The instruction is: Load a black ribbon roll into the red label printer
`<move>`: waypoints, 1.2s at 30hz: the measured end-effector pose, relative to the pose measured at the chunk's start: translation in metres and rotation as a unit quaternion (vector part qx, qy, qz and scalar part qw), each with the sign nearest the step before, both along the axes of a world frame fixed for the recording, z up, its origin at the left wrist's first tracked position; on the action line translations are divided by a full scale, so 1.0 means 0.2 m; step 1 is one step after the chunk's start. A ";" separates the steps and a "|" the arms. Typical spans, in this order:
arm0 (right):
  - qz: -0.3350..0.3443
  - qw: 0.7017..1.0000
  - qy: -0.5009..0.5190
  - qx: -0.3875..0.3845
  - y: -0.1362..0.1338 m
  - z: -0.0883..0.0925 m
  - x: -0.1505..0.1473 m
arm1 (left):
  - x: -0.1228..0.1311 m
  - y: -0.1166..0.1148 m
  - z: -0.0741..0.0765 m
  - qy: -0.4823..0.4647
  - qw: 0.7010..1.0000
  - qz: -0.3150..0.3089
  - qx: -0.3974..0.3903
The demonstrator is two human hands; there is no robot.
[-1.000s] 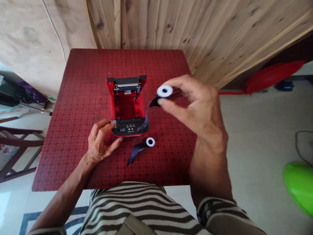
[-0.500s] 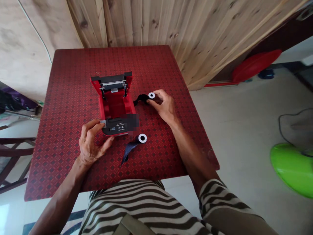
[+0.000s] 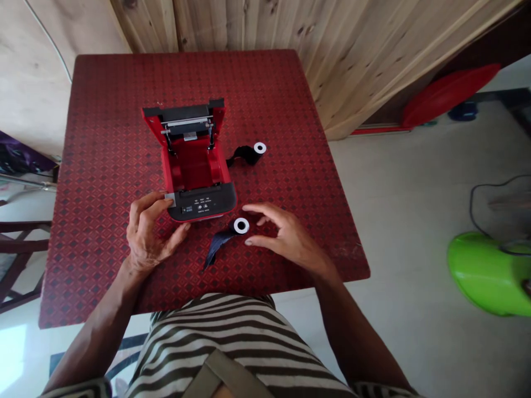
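Note:
A red and black label printer (image 3: pixel 203 205) stands on the table with its lid (image 3: pixel 186 124) raised and its red inner compartment in view. My left hand (image 3: pixel 150 226) grips the printer's front left corner, fingers on the grey tab and thumb at the front edge. Close to the printer's front right lies a small dark ribbon roll (image 3: pixel 241 225) with a white core end, its loose tail stretching toward me. My right hand (image 3: pixel 286 235) is open just right of this roll, thumb and fingers apart and nothing held. Another roll (image 3: pixel 259 148), with a black tail, rests beside the printer's right side.
The red patterned table (image 3: pixel 103 265) meets a wooden plank wall (image 3: pixel 265 27) at the back. To the right, a green stool (image 3: pixel 485 276) and a cable are on the floor. A dark wooden chair (image 3: pixel 20 243) stands on the left.
My right hand has let go of the far roll and come toward me to the near roll. The left hand stays at the printer's corner. The view has shifted slightly.

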State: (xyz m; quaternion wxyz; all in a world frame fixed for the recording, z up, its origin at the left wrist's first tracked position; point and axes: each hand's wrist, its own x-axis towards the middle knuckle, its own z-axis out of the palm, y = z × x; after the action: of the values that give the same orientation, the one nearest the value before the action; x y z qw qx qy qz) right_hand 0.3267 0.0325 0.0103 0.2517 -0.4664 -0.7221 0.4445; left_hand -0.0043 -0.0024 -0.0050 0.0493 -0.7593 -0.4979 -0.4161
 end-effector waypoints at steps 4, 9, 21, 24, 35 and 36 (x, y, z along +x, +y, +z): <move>-0.012 0.998 0.016 0.061 -0.07 -0.09 -0.13 | 0.00 0.00 -0.01 0.007 1.000 0.005 0.010; 0.027 0.995 0.028 0.093 -0.04 0.11 -0.10 | 0.00 0.00 -0.03 0.007 1.000 0.003 0.016; 0.191 0.885 -0.269 0.329 0.39 0.38 -0.58 | 0.00 -0.03 -0.03 -0.011 1.000 -0.012 -0.007; 0.208 0.863 -0.334 0.317 0.42 0.34 -0.65 | 0.01 -0.03 -0.04 -0.012 1.000 -0.007 -0.014; 0.220 0.866 -0.398 0.209 0.52 0.33 -0.75 | 0.01 -0.03 -0.04 -0.017 1.000 -0.016 -0.011; 0.221 0.867 -0.397 0.204 0.52 0.33 -0.75 | 0.01 -0.03 -0.04 -0.017 1.000 -0.015 -0.011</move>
State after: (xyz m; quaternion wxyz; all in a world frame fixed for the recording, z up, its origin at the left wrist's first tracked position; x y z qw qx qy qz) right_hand 0.1763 0.1370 0.0754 -0.0717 -0.3700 -0.9199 0.1084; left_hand -0.0017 -0.0076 -0.0125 0.0260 -0.7598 -0.4921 -0.4242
